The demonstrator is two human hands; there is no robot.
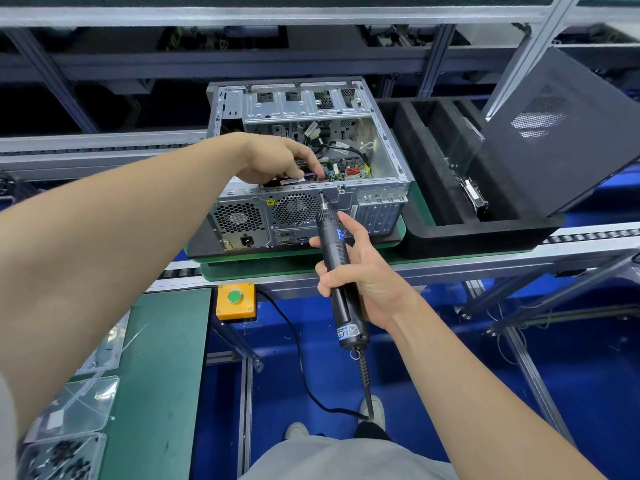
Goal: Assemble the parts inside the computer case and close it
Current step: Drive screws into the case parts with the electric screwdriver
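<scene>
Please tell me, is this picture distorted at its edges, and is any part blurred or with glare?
Head view: the wide lens bows the conveyor rail and swells the left forearm near the edge; the light is even, shadows soft; the computer case and the electric screwdriver are sharp; the clear plastic trays at lower left are blurred, with faint glare.

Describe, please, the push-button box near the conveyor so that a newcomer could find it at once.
Start at the open computer case and drop down past the front rail. There, at the far right corner of the green-topped table, sits the push-button box. It alone is yellow, with a round green button and a black cable leaving its right side.
</scene>
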